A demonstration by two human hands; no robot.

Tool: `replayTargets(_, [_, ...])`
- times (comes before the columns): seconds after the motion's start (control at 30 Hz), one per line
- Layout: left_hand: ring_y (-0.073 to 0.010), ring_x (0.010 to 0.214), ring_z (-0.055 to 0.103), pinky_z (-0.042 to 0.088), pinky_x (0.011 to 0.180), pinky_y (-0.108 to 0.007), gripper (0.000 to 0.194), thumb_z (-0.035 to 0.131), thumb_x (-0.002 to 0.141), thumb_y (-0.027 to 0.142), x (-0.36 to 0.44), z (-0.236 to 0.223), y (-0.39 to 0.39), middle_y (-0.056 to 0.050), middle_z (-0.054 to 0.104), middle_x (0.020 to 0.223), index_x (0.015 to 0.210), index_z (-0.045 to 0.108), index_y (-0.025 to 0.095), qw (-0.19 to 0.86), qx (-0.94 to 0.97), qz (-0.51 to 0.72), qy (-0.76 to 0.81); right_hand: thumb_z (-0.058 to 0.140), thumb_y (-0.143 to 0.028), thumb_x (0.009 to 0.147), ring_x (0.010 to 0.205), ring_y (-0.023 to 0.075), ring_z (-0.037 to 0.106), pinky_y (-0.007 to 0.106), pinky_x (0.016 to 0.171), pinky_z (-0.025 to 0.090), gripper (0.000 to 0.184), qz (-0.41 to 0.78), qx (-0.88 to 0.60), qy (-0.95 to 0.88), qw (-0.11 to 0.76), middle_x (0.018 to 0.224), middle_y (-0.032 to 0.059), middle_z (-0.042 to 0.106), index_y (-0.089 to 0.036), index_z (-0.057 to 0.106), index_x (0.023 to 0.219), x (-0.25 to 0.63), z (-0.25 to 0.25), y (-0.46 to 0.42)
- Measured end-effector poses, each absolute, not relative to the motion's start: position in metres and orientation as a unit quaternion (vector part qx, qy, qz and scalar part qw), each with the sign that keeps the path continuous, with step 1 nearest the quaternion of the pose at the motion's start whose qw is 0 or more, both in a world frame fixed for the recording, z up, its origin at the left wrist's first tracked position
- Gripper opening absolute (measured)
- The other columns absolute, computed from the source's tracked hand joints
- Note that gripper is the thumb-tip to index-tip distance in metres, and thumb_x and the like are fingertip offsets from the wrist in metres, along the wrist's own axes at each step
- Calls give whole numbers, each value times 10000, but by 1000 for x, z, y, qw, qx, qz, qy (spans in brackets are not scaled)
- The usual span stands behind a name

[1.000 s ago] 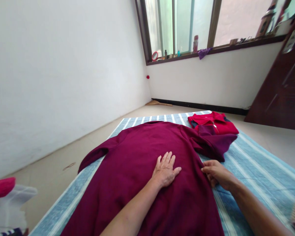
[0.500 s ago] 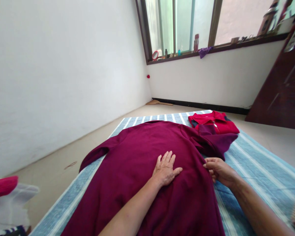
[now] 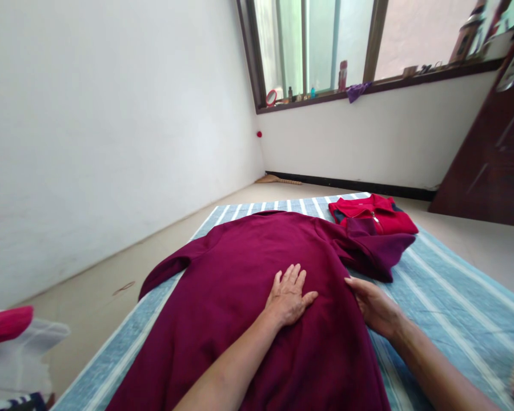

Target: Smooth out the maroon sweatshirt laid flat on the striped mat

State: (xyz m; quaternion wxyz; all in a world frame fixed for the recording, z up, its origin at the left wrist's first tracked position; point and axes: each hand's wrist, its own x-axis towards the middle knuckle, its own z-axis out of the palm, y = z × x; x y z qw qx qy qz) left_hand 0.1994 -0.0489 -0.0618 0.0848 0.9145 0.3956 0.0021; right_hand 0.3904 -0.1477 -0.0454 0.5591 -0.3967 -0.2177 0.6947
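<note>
A maroon long-sleeved sweatshirt (image 3: 240,274) lies spread out in front of me, its neck at the far end. My left hand (image 3: 288,294) rests flat on its middle, fingers stretched and thumb out to the right. At the sweatshirt's right side edge is my right hand (image 3: 374,305), its thumb on top of the cloth and its fingers tucked under the edge, mostly hidden. One sleeve hangs over the left side of the striped blue cover (image 3: 445,285). The other sleeve is bent to the right, against a folded red garment (image 3: 377,212) with a zip.
Beyond the cover's left side are pale floor and a white wall (image 3: 111,125). A broom (image 3: 278,179) lies in the far corner below a windowsill with small items. A dark red door (image 3: 488,154) stands at right. Red and white fabrics (image 3: 8,325) lie at lower left.
My right hand has shifted slightly left and its fingers have gone under the sweatshirt's edge, where before they pinched it. My left hand has stayed in place.
</note>
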Motion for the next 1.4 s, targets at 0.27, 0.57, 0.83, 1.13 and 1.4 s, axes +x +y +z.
replayTargets(0.27, [-208, 1405, 98, 110, 1132, -478, 718, 77, 883, 631, 198, -59, -51, -49, 194, 1524, 1429, 265, 204, 88, 916, 6, 391, 640, -337, 772, 756, 232, 691, 337, 742, 543, 321, 712, -450, -145, 520, 819, 93, 725, -116, 621, 1004, 373, -46, -148])
replayTargets(0.57, [-212, 1401, 123, 136, 1129, -480, 720, 89, 880, 637, 197, -64, -50, -52, 221, 1517, 1427, 264, 204, 71, 919, 12, 388, 645, -254, 784, 813, 242, 690, 364, 844, 520, 337, 736, -390, -62, 550, 880, 99, 727, -85, 620, 1075, 365, -45, -152])
replayTargets(0.83, [-221, 1403, 104, 128, 1126, -491, 745, 84, 869, 655, 196, -62, -49, -64, 199, 1522, 1430, 257, 198, 77, 920, 2, 384, 617, -285, 815, 907, 242, 670, 361, 884, 504, 370, 754, -332, -27, 567, 934, 88, 721, -91, 607, 1131, 355, -46, -153])
replayTargets(1.13, [-223, 1403, 103, 114, 1125, -492, 769, 85, 858, 672, 195, -56, -50, -75, 199, 1521, 1427, 264, 186, 97, 918, 1, 384, 575, -290, 847, 830, 225, 688, 354, 876, 503, 384, 774, -313, -36, 549, 865, 74, 731, -84, 589, 1170, 351, -45, -151])
replayTargets(1.4, [-227, 1403, 105, 113, 1122, -499, 798, 103, 839, 700, 197, -52, -53, -82, 196, 1521, 1420, 281, 183, 97, 917, 4, 386, 583, -317, 839, 863, 230, 681, 349, 877, 498, 389, 795, -301, -20, 527, 851, 92, 729, -71, 599, 1139, 351, -44, -151])
